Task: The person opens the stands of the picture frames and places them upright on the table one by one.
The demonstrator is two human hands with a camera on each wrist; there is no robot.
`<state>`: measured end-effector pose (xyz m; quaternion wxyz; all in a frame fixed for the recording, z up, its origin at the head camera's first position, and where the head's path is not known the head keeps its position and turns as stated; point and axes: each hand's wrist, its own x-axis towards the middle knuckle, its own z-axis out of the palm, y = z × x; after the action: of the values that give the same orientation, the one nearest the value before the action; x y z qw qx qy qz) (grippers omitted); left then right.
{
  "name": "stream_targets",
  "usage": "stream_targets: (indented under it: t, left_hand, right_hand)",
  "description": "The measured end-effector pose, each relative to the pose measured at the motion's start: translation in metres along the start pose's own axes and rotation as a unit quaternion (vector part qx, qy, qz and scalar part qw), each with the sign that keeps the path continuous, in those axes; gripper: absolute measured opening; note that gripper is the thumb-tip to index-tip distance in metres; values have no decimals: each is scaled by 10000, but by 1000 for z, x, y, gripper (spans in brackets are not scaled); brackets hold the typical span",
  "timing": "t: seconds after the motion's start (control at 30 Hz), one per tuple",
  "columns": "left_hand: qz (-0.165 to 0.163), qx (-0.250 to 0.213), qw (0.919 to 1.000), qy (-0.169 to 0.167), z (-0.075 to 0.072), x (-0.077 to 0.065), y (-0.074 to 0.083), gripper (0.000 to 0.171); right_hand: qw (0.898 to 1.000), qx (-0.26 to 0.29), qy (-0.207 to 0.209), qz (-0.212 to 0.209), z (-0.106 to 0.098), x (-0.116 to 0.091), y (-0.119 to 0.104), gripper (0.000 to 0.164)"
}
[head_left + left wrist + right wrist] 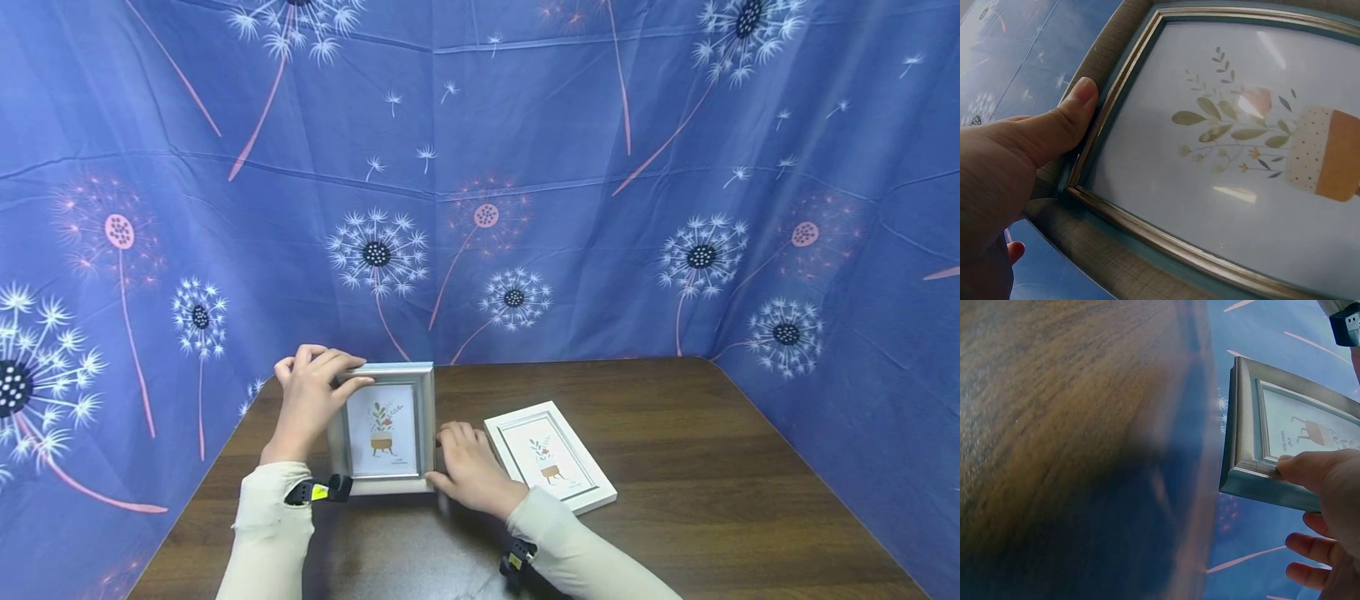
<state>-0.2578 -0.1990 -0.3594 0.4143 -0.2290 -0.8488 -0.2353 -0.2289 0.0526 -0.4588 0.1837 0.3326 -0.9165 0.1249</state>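
One upright silver frame [384, 429] shows at seven o'clock in my head view; my left hand [311, 400] grips its top, my right hand [474, 468] its four o'clock corner. White frame [550, 454] at five.

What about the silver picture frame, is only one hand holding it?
No, the left hand and the right hand each grip a corner of the silver frame.

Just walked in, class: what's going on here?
A person's left hand grips the upper left corner of a grey picture frame, and the right hand holds it near the lower right corner. It is roughly upright, front towards the head camera. A white picture frame lies face up on the wooden table, to the right.
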Motion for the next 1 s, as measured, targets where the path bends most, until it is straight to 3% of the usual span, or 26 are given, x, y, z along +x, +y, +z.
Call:
stream_targets:
  t: [0.43,1.0]
  left_hand:
    - [-221,-6,9997,-123,1,-11,-7,29]
    - [-733,-111,9968,-303,7,-25,-8,27]
  right_hand:
    - [9995,-170,-265,71,11,1,-5,49]
    - [9982,-492,-304,125,24,1,-9,49]
